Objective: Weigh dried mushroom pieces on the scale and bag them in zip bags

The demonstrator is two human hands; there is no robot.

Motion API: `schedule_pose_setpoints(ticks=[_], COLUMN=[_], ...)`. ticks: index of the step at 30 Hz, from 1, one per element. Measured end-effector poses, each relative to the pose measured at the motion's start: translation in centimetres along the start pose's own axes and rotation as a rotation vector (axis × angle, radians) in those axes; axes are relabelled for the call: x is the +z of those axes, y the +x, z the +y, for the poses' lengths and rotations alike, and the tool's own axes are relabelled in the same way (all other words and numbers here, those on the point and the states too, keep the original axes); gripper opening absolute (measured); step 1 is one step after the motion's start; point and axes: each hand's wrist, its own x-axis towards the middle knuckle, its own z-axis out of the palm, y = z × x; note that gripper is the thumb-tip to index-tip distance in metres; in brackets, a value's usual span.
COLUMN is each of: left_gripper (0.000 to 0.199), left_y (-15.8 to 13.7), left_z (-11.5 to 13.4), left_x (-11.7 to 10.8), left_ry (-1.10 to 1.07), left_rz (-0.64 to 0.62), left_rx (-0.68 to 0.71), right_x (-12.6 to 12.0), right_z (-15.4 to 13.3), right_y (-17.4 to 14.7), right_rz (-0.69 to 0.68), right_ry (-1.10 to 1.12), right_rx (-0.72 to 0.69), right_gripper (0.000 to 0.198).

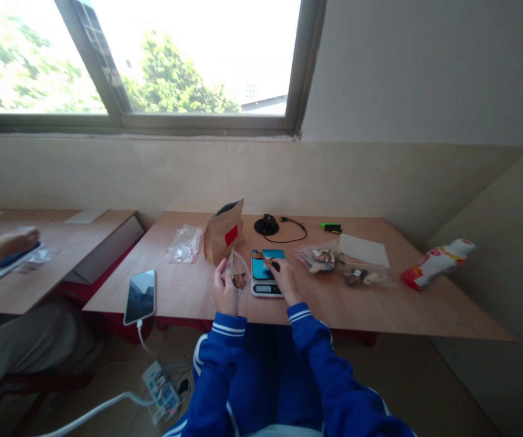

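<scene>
My left hand (225,294) is closed on the edge of a small clear plastic bag (238,262), which holds some dried brown pieces (240,280). Just right of it stands a kitchen scale (268,290) with a blue top and a small display. My right hand (285,280) reaches over the scale's top, fingers pinched on a small brown dried piece (267,261). Another brown piece (257,254) lies near the top's far left corner. A kraft paper pouch (218,243) with a red label stands open behind the bag.
Clear bags (184,244) and a charging phone (140,296) lie left. Behind the scale is a black round stand (266,226) with a cable. Filled bags (322,258), white paper (364,250) and a tilted bottle (437,265) are right. Another person's hand (17,241) works far left.
</scene>
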Motion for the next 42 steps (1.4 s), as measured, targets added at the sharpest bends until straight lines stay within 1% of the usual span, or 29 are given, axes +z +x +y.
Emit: schedule_pose_setpoints(ticks=[4, 7, 9, 11, 12, 15, 18, 20, 21, 23, 25, 26, 27, 29, 30, 31, 32, 35, 38, 40, 42], left_gripper=[0.035, 0.038, 0.039, 0.041, 0.042, 0.044, 0.047, 0.047, 0.048, 0.048, 0.05, 0.051, 0.053, 0.058, 0.06, 0.062, 0.064, 0.068, 0.065, 0.059, 0.056], left_y=[-0.4, -1.0, -1.5, -2.0, -2.2, -2.8, -3.1, -3.1, -3.0, -2.9, -2.8, -2.8, -2.7, -2.7, -2.8, -2.8, -2.9, -3.1, -3.0, -2.6, -2.0], left_z=[-0.2, -0.2, -0.1, 0.0, 0.0, 0.2, 0.3, 0.3, 0.3, 0.1, -0.2, -0.4, -0.6, -0.8, -0.9, -0.8, -0.7, 0.0, 0.5, 0.5, 0.0], left_x=[0.5, 0.9, 1.1, 1.4, 1.5, 1.7, 1.8, 1.8, 1.7, 1.6, 1.6, 1.6, 1.7, 1.8, 1.9, 2.0, 2.1, 2.0, 1.5, 0.9, 0.1], left_ry=[0.018, 0.039, 0.05, 0.058, 0.06, 0.037, -0.001, -0.02, -0.029, -0.054, -0.088, -0.111, -0.136, -0.191, -0.216, -0.236, -0.25, -0.277, -0.267, -0.208, -0.119], left_rz=[-0.04, -0.07, -0.085, -0.105, -0.115, -0.137, -0.146, -0.144, -0.142, -0.136, -0.143, -0.148, -0.155, -0.17, -0.174, -0.178, -0.184, -0.225, -0.251, -0.192, -0.088], left_rx=[0.006, 0.028, 0.046, 0.062, 0.066, 0.059, 0.045, 0.048, 0.051, 0.05, 0.051, 0.05, 0.045, 0.02, 0.003, -0.012, -0.024, -0.06, -0.084, -0.06, -0.031], right_x=[-1.4, -2.1, -2.2, -2.0, -1.8, -1.1, -1.5, -2.3, -2.8, -3.7, -4.2, -4.3, -4.2, -3.9, -3.7, -3.5, -3.3, -3.0, -2.9, -3.1, -3.4], right_z=[-3.3, -6.3, -7.8, -8.7, -9.0, -9.4, -9.8, -10.0, -9.9, -9.4, -8.2, -7.5, -6.8, -5.6, -5.2, -5.0, -4.9, -5.1, -5.4, -5.5, -5.6], right_y=[-0.1, -0.6, -1.1, -1.6, -1.8, -2.2, -2.3, -2.6, -2.8, -3.6, -4.7, -5.3, -5.9, -6.7, -7.0, -7.1, -7.1, -6.6, -6.1, -5.9, -5.9], right_rz=[0.0, -0.089, -0.14, -0.147, -0.143, -0.15, -0.169, -0.195, -0.202, -0.163, -0.1, -0.102, -0.141, -0.265, -0.307, -0.318, -0.303, -0.245, -0.196, -0.128, -0.093], right_ry=[0.137, 0.221, 0.166, 0.044, -0.007, -0.062, 0.018, 0.136, 0.197, 0.285, 0.316, 0.319, 0.322, 0.339, 0.351, 0.362, 0.374, 0.418, 0.461, 0.493, 0.544], right_rx=[0.024, 0.006, -0.009, -0.027, -0.037, -0.051, -0.035, -0.048, -0.07, -0.108, -0.086, -0.058, -0.029, 0.002, 0.007, 0.014, 0.022, 0.017, -0.012, 0.016, 0.064], right_gripper=[0.038, 0.034, 0.022, 0.01, 0.009, 0.026, 0.043, 0.049, 0.048, 0.042, 0.041, 0.044, 0.051, 0.067, 0.072, 0.072, 0.067, 0.047, 0.039, 0.039, 0.04])
